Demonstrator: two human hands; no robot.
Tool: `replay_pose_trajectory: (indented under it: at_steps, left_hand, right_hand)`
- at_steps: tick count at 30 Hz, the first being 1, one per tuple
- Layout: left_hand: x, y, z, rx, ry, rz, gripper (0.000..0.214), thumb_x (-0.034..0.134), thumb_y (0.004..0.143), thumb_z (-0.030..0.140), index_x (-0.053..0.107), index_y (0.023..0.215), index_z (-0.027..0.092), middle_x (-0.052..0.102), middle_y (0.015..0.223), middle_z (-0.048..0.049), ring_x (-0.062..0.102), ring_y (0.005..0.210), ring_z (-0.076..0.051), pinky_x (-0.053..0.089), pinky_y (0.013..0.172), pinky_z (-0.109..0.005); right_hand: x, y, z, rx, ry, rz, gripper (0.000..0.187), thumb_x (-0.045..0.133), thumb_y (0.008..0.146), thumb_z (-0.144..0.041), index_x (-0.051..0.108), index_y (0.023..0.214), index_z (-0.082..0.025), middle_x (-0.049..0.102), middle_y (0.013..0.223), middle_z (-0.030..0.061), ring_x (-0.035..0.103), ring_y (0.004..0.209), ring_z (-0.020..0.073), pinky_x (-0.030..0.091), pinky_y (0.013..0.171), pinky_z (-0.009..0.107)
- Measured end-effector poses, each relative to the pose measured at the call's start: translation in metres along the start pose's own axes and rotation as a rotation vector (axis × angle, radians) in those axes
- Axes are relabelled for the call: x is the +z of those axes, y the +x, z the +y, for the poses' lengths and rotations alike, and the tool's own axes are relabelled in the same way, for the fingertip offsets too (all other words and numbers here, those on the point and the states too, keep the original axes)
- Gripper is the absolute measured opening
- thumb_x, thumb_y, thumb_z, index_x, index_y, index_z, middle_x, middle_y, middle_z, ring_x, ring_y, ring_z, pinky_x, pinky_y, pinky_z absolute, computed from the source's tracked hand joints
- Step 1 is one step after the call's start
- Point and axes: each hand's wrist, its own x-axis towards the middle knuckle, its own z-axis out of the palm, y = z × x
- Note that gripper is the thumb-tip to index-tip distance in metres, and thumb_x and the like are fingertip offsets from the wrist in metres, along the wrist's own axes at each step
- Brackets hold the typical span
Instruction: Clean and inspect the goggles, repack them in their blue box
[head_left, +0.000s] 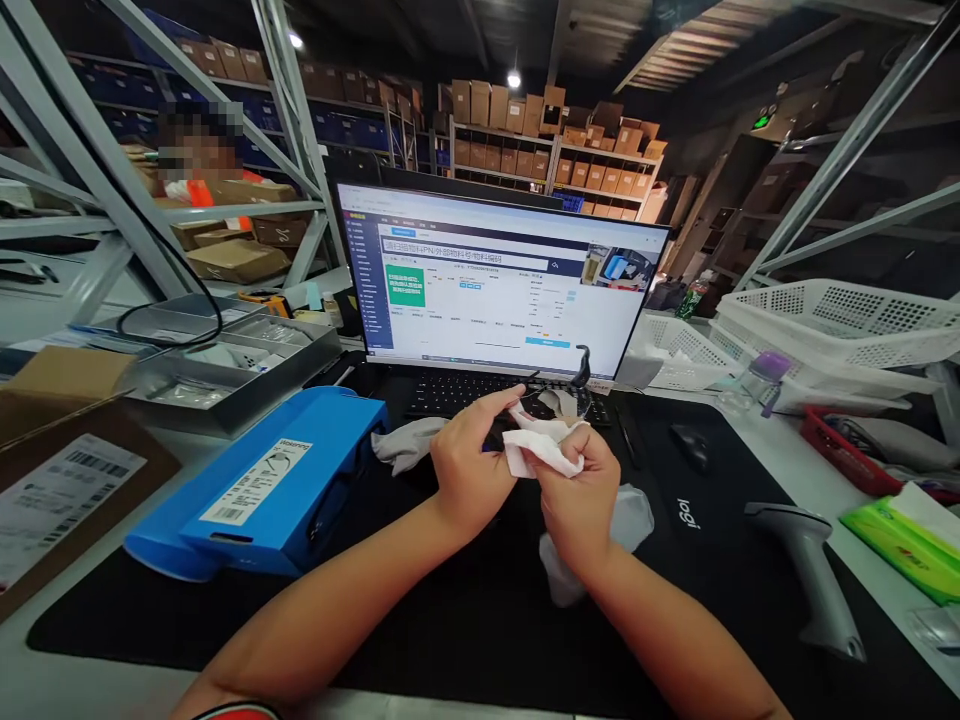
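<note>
Tissue (pixel 541 452) | gripped by left hand (pixel 469 465), right hand (pixel 577 492) | blue box (pixel 262 480) near, leftward

Left hand (pixel 469 465): palm turned inward, thumb and forefinger stretched forward in pinch, other fingers curled. Right hand (pixel 577 490): loosely fisted, fingers closed in grip, touching left hand. Left forearm (pixel 330 615) and right forearm (pixel 675 645) bare, angled inward, wrists close together.

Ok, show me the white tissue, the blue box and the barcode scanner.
white tissue (pixel 544 455), head view, its crumpled middle.
blue box (pixel 330 440), head view, bare lid right of its label.
barcode scanner (pixel 817 580), head view, its grey handle.
</note>
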Motion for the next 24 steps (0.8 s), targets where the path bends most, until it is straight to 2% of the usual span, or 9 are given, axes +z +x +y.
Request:
replay_pose_trajectory:
  at_steps: [4,8,10,13,16,19,22,24]
  left_hand:
    - [0.002,0.001,0.005,0.004,-0.008,-0.053,0.035,0.077,0.089,0.020,0.074,0.123,0.021,0.084,0.118,-0.0060,0.082,0.102,-0.022,0.063,0.107,-0.040]
    - [0.000,0.003,0.007,0.045,0.001,-0.133,0.036,0.065,0.088,0.009,0.073,0.122,0.020,0.082,0.126,-0.0078,0.079,0.115,-0.023,0.057,0.117,-0.044]
    - [0.000,0.004,0.007,0.054,0.018,-0.188,0.039,0.061,0.086,0.007,0.073,0.121,0.020,0.081,0.128,-0.0076,0.078,0.119,-0.023,0.055,0.119,-0.046]
    - [0.002,0.003,0.005,0.037,0.020,-0.225,0.039,0.061,0.086,0.008,0.073,0.120,0.021,0.082,0.127,-0.0063,0.079,0.116,-0.022,0.056,0.118,-0.046]
    - [0.004,0.001,0.002,0.009,0.035,-0.199,0.040,0.061,0.087,0.009,0.074,0.123,0.020,0.082,0.126,-0.0063,0.080,0.113,-0.021,0.058,0.116,-0.043]
    - [0.002,0.001,0.000,-0.066,0.041,-0.185,0.042,0.061,0.088,0.010,0.074,0.127,0.020,0.082,0.125,-0.0062,0.080,0.112,-0.021,0.062,0.109,-0.038]
    - [-0.002,0.004,-0.003,-0.135,0.010,-0.208,0.043,0.063,0.088,0.012,0.074,0.129,0.020,0.082,0.126,-0.0067,0.080,0.113,-0.022,0.065,0.102,-0.035]
    - [-0.003,0.006,-0.004,-0.137,-0.003,-0.234,0.043,0.063,0.089,0.013,0.073,0.129,0.021,0.082,0.126,-0.0063,0.079,0.114,-0.022,0.063,0.107,-0.037]
  right_hand:
    - [-0.012,0.012,-0.016,0.183,0.122,-0.070,0.066,0.101,0.060,-0.041,0.038,0.059,-0.024,0.062,0.068,-0.0018,0.064,0.073,0.0169,0.048,0.063,0.026]
    - [-0.024,0.032,-0.029,0.314,0.228,-0.080,0.066,0.105,0.051,-0.035,0.041,0.058,-0.023,0.056,0.058,-0.0059,0.051,0.056,0.0104,0.043,0.052,0.023]
    - [-0.030,0.045,-0.031,0.371,0.261,-0.068,0.062,0.106,0.047,-0.034,0.046,0.059,-0.022,0.056,0.058,-0.0064,0.049,0.053,0.0096,0.040,0.048,0.022]
    - [-0.033,0.058,-0.028,0.432,0.302,-0.024,0.055,0.107,0.044,-0.036,0.059,0.068,-0.022,0.066,0.069,-0.0031,0.057,0.059,0.0123,0.049,0.053,0.026]
    - [-0.026,0.052,-0.017,0.367,0.289,0.034,0.051,0.103,0.052,-0.043,0.062,0.075,-0.023,0.068,0.075,-0.0021,0.059,0.066,0.0138,0.053,0.062,0.029]
    - [-0.015,0.029,-0.005,0.173,0.109,0.061,0.052,0.096,0.064,-0.041,0.048,0.062,-0.023,0.051,0.061,-0.0067,0.045,0.058,0.0099,0.043,0.056,0.025]
    - [-0.010,0.014,0.000,0.031,-0.075,0.035,0.058,0.093,0.064,-0.031,0.036,0.054,-0.023,0.038,0.055,-0.0087,0.033,0.055,0.0076,0.033,0.052,0.023]
    - [-0.014,0.018,-0.003,0.060,-0.062,-0.002,0.060,0.094,0.060,-0.029,0.035,0.054,-0.023,0.040,0.055,-0.0086,0.035,0.055,0.0076,0.034,0.052,0.022]
